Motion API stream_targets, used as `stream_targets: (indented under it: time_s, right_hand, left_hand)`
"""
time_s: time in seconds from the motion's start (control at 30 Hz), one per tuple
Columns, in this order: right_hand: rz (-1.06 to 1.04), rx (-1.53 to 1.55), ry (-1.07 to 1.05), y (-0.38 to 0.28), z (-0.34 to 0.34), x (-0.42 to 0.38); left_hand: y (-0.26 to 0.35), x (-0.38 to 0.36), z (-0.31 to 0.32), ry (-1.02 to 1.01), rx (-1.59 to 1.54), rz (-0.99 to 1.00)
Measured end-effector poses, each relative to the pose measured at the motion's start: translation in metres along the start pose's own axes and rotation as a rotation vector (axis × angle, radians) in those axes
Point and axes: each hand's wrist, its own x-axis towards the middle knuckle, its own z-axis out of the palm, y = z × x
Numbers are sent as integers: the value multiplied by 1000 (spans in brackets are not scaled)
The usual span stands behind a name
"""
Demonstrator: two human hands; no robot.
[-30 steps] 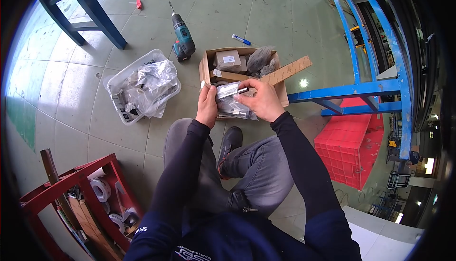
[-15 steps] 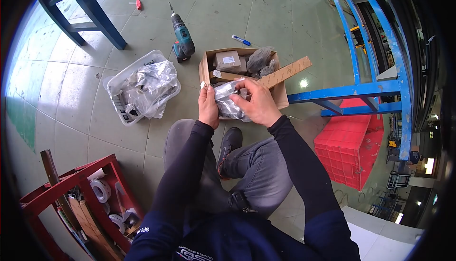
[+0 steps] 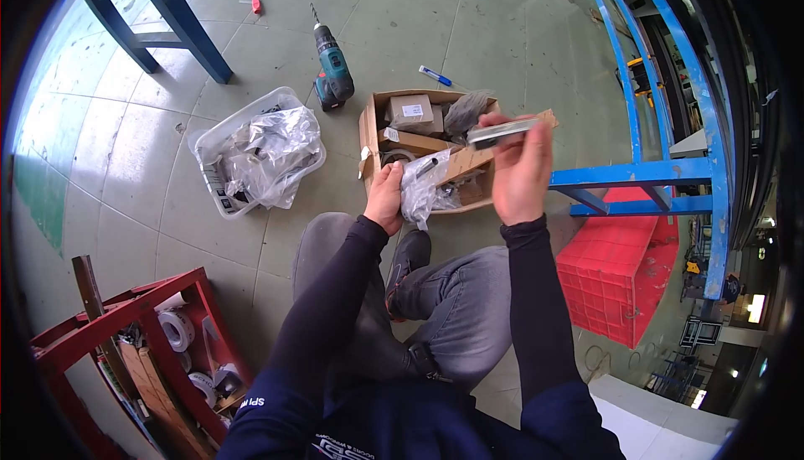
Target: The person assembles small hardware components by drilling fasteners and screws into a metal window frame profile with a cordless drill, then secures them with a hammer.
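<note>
My left hand (image 3: 385,198) is closed on a crumpled clear plastic bag (image 3: 420,193) at the near side of an open cardboard box (image 3: 368,129). A small dark piece shows in the bag's upper part. Raised over the box's right side, my right hand (image 3: 523,177) grips a flat, silver-grey metal piece (image 3: 500,132), slightly blurred, between thumb and fingers. In the box lie a small brown carton with a white label (image 3: 410,112), a grey plastic-wrapped bundle (image 3: 467,113) and a long cardboard strip (image 3: 466,161), partly hidden behind the right hand.
A white plastic tub (image 3: 209,177) with clear bags stands left of the box. On the floor lie a cordless drill (image 3: 332,70), a blue marker (image 3: 435,75) and a red-handled tool (image 3: 256,1). Blue metal frames (image 3: 636,173), a red crate (image 3: 599,280) and a red rack (image 3: 126,313) stand around.
My right hand has moved from the plastic bag up and to the right, now with the metal piece. My left hand keeps the bag, slightly lower and to the right in view.
</note>
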Motion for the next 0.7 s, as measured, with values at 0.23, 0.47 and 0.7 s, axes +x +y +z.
stream_targets:
  time_s: [0.23,0.47,0.7]
  right_hand:
    - [426,-513,-289,5,-36,-10]
    - [331,-921,-471,28,-10,-25]
    - [287,-895,-472,35,4,-24]
  left_hand:
    - [6,15,-10,174,-36,194]
    - [5,14,-5,148,-27,192]
    - [3,-9,25,211,-67,89]
